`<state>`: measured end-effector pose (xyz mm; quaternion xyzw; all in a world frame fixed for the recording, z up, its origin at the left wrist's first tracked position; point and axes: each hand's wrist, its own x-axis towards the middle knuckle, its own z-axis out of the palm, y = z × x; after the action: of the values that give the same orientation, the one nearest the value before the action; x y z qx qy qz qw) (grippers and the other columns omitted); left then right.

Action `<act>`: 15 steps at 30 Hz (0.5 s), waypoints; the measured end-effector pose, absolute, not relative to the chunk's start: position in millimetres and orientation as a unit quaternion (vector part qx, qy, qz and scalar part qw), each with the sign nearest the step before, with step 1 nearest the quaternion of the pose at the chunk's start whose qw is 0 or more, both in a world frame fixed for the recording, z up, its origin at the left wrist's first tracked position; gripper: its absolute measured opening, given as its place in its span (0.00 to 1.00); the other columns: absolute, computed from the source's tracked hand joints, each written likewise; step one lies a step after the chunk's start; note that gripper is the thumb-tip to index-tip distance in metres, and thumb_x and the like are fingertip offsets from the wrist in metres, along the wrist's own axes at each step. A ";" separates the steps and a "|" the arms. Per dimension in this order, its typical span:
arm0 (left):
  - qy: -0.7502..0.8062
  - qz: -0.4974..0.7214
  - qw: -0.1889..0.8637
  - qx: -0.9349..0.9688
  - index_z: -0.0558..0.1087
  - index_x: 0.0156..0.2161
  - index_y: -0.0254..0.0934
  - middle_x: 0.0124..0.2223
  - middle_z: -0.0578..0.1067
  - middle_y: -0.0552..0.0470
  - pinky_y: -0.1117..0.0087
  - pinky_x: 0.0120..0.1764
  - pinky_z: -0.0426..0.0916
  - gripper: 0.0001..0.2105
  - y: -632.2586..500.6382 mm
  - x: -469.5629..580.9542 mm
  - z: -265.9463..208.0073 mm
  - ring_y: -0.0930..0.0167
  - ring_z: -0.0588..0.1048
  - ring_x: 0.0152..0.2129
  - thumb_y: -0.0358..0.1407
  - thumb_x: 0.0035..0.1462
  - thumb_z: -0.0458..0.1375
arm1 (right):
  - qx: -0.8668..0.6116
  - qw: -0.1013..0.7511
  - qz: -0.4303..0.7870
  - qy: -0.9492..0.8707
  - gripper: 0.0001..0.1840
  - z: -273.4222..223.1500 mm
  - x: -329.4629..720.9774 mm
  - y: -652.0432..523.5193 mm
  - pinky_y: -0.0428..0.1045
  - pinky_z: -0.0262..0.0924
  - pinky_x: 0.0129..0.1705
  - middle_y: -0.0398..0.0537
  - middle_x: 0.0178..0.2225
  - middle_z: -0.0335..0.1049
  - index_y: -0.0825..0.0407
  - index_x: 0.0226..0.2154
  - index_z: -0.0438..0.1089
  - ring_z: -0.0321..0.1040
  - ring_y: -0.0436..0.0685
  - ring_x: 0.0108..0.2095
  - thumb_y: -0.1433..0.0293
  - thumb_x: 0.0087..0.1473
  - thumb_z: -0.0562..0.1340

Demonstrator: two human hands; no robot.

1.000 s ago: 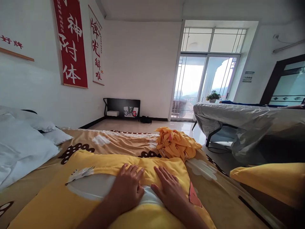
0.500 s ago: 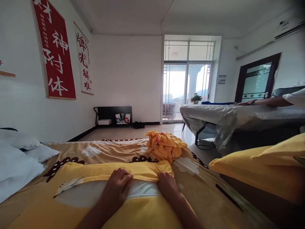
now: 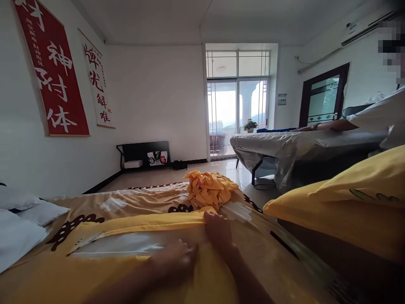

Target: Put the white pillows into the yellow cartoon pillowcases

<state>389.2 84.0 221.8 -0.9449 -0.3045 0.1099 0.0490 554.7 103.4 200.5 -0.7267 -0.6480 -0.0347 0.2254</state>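
Observation:
In front of me on the bed lies a yellow pillowcase [image 3: 148, 221] with a long opening. A white pillow [image 3: 123, 245] shows through this gap on the left side. My right hand [image 3: 219, 228] has its fingers closed on the far edge of the pillowcase at the opening's right end. My left hand [image 3: 175, 256], smeared by motion, is over the near edge around the middle of the opening; whether its fingers grip the cloth cannot be made out. Beyond my right hand sits a crumpled heap of orange-yellow cloth [image 3: 209, 190].
A patterned brown sheet [image 3: 110, 206] covers the bed. White pillows [image 3: 19, 232] lie at the left, and a filled yellow pillow [image 3: 341, 198] stands at the right. Behind it, a person's arm [image 3: 332, 126] rests on a plastic-covered table [image 3: 268, 145].
My left hand has moved from the far edge of the opening toward me and to the right. The right part of the opening now looks covered. The view has shifted slightly right.

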 end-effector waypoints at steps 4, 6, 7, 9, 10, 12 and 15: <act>-0.353 0.110 0.056 -0.928 0.57 0.60 0.29 0.46 0.76 0.36 0.62 0.37 0.70 0.25 99.0 423.1 223.7 0.58 0.77 0.38 0.34 0.57 0.49 | -0.728 0.251 -0.040 -0.636 0.16 207.6 557.7 98.4 0.48 0.52 0.31 0.52 0.38 0.73 0.52 0.35 0.71 0.70 0.57 0.37 0.80 0.52 0.51; -0.364 0.122 0.077 -0.920 0.64 0.56 0.25 0.41 0.77 0.33 0.58 0.36 0.69 0.22 100.3 440.6 210.2 0.55 0.77 0.36 0.31 0.57 0.50 | -0.728 0.263 -0.032 -0.632 0.15 207.2 564.4 98.9 0.47 0.50 0.30 0.51 0.38 0.73 0.52 0.34 0.71 0.70 0.56 0.36 0.80 0.51 0.51; -0.357 0.126 0.090 -0.921 0.68 0.52 0.24 0.40 0.77 0.32 0.56 0.37 0.69 0.19 99.7 446.6 202.4 0.54 0.76 0.36 0.30 0.56 0.50 | -0.726 0.269 -0.025 -0.633 0.15 206.4 568.5 99.8 0.46 0.49 0.30 0.50 0.38 0.73 0.52 0.33 0.72 0.69 0.55 0.36 0.80 0.50 0.52; -0.312 0.099 0.119 -0.937 0.71 0.49 0.26 0.44 0.75 0.32 0.53 0.45 0.65 0.17 97.6 451.2 189.9 0.53 0.73 0.43 0.30 0.55 0.51 | -0.716 0.276 -0.004 -0.641 0.14 204.8 576.1 102.4 0.45 0.49 0.30 0.47 0.36 0.74 0.51 0.31 0.73 0.69 0.53 0.35 0.79 0.48 0.54; -0.283 0.071 0.133 -0.947 0.70 0.50 0.28 0.49 0.73 0.33 0.53 0.50 0.63 0.17 96.7 450.1 186.6 0.54 0.70 0.48 0.30 0.56 0.51 | -0.709 0.277 0.008 -0.648 0.12 204.1 578.7 103.7 0.44 0.48 0.30 0.46 0.34 0.74 0.51 0.30 0.73 0.68 0.52 0.35 0.79 0.46 0.56; -0.236 0.029 0.155 -0.959 0.67 0.55 0.30 0.57 0.68 0.35 0.54 0.56 0.57 0.21 95.9 444.2 186.8 0.55 0.63 0.55 0.32 0.56 0.51 | -0.695 0.281 0.031 -0.661 0.11 203.5 580.5 105.4 0.44 0.48 0.30 0.43 0.30 0.74 0.50 0.28 0.74 0.67 0.51 0.33 0.77 0.44 0.58; -0.244 0.082 0.127 -0.958 0.71 0.52 0.28 0.55 0.69 0.31 0.49 0.53 0.60 0.20 99.9 438.2 198.5 0.50 0.66 0.53 0.33 0.55 0.51 | -0.690 0.306 0.032 -0.655 0.13 204.2 577.0 105.3 0.44 0.46 0.30 0.43 0.32 0.73 0.50 0.30 0.74 0.66 0.50 0.33 0.79 0.45 0.56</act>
<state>438.2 99.9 198.5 -0.9579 -0.2443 0.0824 0.1266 577.0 105.3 204.2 -0.6897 -0.6555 0.0324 0.3059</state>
